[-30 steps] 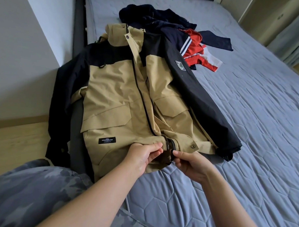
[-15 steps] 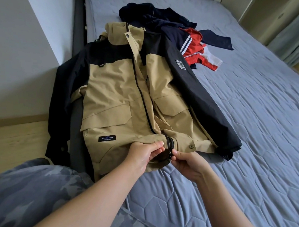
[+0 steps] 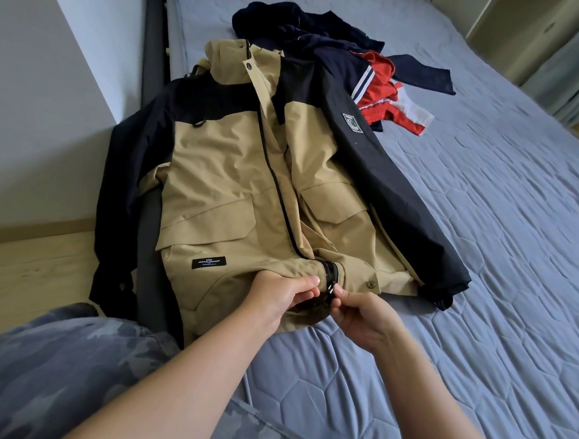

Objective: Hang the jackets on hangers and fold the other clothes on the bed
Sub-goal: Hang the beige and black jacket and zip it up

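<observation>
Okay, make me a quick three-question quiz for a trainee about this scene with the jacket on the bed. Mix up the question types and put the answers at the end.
1. True or false: the left hand grips the hem of the tan and black jacket.
2. Where does the red and white garment lie? A: on the floor. B: on the bed, among navy clothes beyond the jacket. C: on a hanger.
3. Fill in: the right hand pinches the jacket's ___.

Key: 1 true; 2 B; 3 zipper.
</observation>
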A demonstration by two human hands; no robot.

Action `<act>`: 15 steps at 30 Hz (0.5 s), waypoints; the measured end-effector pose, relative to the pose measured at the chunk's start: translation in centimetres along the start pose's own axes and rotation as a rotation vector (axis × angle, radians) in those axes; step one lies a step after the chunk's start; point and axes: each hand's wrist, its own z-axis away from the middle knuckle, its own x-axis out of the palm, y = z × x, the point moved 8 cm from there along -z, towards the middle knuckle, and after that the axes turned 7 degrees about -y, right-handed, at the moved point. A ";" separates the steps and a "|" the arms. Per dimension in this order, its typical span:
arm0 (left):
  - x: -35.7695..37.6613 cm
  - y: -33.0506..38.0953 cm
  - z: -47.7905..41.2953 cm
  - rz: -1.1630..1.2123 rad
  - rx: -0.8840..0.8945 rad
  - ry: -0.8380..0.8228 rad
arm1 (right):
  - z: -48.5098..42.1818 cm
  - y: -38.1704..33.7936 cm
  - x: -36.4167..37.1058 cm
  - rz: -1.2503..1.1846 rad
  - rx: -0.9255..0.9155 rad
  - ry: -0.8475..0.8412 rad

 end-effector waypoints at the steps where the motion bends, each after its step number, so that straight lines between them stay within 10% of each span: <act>1: -0.1 0.0 0.0 -0.043 -0.004 -0.003 | 0.0 0.0 0.0 -0.006 0.012 0.007; 8: 0.3 0.2 -0.3 -0.379 0.020 -0.032 | -0.1 0.1 -0.4 0.060 0.028 0.049; 15: 0.1 -0.3 -0.2 -0.145 -0.033 -0.012 | 0.1 -1.1 0.6 0.165 -0.080 -0.051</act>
